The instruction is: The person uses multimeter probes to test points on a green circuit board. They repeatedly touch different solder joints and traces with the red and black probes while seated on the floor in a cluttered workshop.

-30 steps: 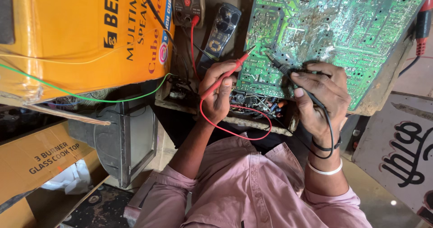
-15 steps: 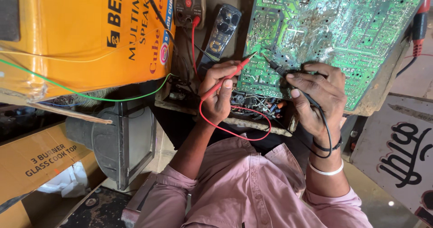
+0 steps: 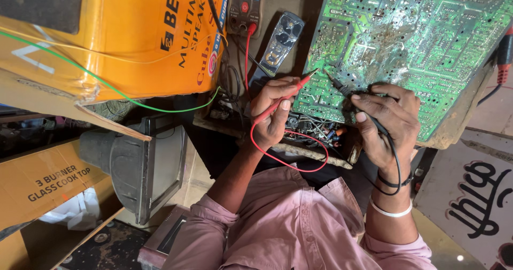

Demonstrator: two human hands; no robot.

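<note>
A large green circuit board [image 3: 417,40] stands tilted in front of me, solder side facing me. My left hand [image 3: 270,118] grips a red test probe [image 3: 288,95], its tip touching the board's lower left edge. A black test probe [image 3: 339,84] is pinched in my right hand [image 3: 390,120], and its tip rests on the board just right of the red one. The red lead [image 3: 288,166] loops below my hands and also runs up to a dark multimeter [image 3: 245,5] at the top.
A big yellow carton [image 3: 107,40] fills the upper left, with a green wire [image 3: 133,104] across it. Below sit a grey picture tube [image 3: 133,163] and a brown cardboard box [image 3: 43,184]. A black remote-like handset [image 3: 280,43] leans beside the board. A lettered sign [image 3: 475,206] lies at the right.
Both hands keep the probes on nearly the same spots of the board. The view has only shifted slightly.
</note>
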